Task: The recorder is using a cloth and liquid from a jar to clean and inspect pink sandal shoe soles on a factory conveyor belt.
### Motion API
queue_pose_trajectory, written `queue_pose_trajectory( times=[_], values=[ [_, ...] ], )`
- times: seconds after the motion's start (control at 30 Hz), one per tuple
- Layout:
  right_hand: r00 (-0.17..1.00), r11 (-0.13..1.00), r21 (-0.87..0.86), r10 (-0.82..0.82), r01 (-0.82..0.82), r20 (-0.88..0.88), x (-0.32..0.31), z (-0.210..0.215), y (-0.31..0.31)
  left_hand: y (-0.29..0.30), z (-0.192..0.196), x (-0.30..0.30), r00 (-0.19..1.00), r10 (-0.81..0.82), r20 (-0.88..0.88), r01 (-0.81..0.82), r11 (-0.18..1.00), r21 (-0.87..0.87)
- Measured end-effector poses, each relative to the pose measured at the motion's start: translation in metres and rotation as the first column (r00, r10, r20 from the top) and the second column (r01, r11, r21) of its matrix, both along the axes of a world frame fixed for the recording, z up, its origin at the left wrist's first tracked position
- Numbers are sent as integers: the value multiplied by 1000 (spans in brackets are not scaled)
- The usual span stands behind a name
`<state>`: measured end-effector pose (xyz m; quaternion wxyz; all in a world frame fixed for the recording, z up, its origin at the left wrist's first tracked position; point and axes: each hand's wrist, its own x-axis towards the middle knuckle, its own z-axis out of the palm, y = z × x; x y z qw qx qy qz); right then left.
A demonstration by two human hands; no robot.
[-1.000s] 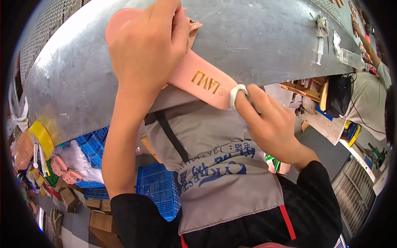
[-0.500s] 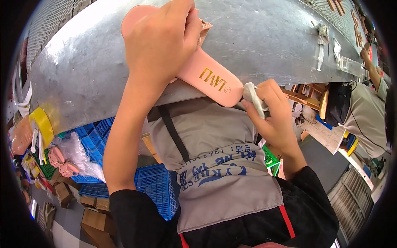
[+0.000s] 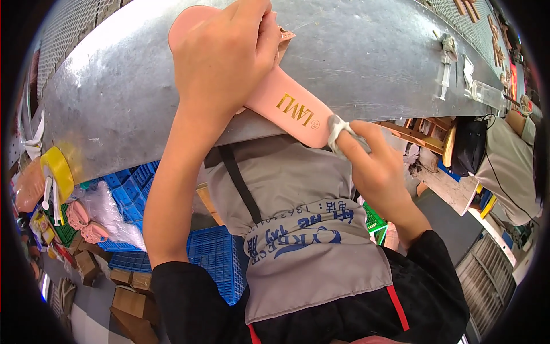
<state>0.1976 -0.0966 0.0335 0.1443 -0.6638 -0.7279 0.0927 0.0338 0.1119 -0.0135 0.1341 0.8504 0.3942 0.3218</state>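
A pink slide sandal with gold lettering on its insole is held over the near part of the metal table. My left hand grips it around the strap, fingers closed and partly hidden behind the shoe. The sandal's heel end points down to the right, past the table's near edge. My right hand is closed on a small white cloth, with the index finger pressing it against the rim of the heel. A bit of the strap shows beyond my left hand.
A syringe and a clear plastic container lie at the table's right end. Yellow tape hangs at the left edge. Blue crates, cardboard boxes and other pink sandals are below left. A grey-clad person sits at right.
My right hand has shifted the cloth slightly left onto the heel's edge, and its index finger now stretches over it. The left hand and sandal stay put. The other person's arm has moved.
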Motion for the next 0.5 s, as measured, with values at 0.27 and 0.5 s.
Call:
queue_pose_trajectory(
  times=[0.27, 0.5],
  values=[
    [996, 1000, -4, 20, -20, 83, -7, 5, 11, -1, 1, 6, 1000, 31, -4, -31, 999, 26],
    [994, 993, -115, 17, -4, 107, -7, 11, -3, -3, 1, 3, 996, 52, -72, -53, 999, -13]
  ],
)
